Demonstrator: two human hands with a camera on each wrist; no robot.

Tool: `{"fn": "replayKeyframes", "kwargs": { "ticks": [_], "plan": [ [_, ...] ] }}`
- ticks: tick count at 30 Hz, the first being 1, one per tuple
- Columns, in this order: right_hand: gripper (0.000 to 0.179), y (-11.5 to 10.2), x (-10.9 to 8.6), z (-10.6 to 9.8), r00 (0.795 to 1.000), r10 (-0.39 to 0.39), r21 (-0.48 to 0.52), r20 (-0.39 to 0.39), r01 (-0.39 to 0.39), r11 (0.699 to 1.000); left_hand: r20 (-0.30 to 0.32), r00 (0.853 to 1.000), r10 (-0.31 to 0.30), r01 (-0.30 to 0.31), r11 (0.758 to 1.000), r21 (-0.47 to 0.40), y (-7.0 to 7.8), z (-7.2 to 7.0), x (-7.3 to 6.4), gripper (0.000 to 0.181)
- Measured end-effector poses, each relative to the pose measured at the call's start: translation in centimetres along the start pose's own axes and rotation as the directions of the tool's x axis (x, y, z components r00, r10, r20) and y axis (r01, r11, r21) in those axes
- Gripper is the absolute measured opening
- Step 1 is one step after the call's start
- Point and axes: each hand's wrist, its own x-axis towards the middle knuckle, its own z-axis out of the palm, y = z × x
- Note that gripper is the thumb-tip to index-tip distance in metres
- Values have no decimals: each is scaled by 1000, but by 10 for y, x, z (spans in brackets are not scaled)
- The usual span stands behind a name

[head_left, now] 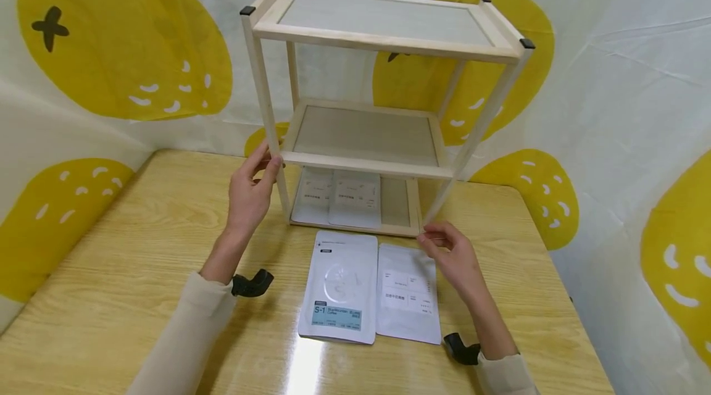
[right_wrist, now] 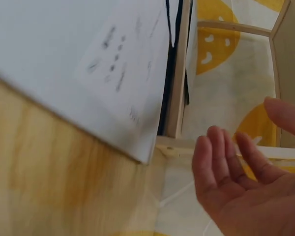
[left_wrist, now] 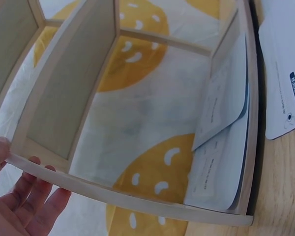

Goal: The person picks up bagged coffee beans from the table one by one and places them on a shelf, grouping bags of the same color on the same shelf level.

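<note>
A light wooden shelf rack [head_left: 363,163] with three tiers and black-capped posts stands on the table. My left hand [head_left: 251,191] holds its left front post at the middle tier; in the left wrist view the thumb and fingers [left_wrist: 54,204] lie on either side of the post. Low by the right front post is my right hand [head_left: 452,256], its fingers loosely bent with nothing between them in the right wrist view. Two white pouches, a left one [head_left: 311,197] and a right one [head_left: 355,200], overlap on the bottom tier.
In front of the rack lie a white coffee pouch [head_left: 339,278] with a blue label and a plainer white pouch [head_left: 408,296], side by side on the wooden table [head_left: 139,296]. Behind hangs a white curtain [head_left: 600,105] with yellow fruit shapes.
</note>
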Motion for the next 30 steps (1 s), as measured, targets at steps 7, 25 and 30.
{"fn": "replayKeyframes", "kwargs": {
  "ticks": [7, 25, 30],
  "plan": [
    [59, 3, -14, -8, 991, 132, -113, 3, -131, 985, -3, 1000, -13, 13, 1000, 8, 0, 0, -2, 42],
    [78, 17, -26, -4, 972, 225, -150, 71, -213, 965, -14, 1000, 5, -5, 1000, 18, 1, 1, 0, 43],
    [81, 18, -26, 5, 977, 204, -223, 61, -186, 957, -11, 1000, 7, -7, 1000, 15, 0, 2, 0, 43]
  ]
}}
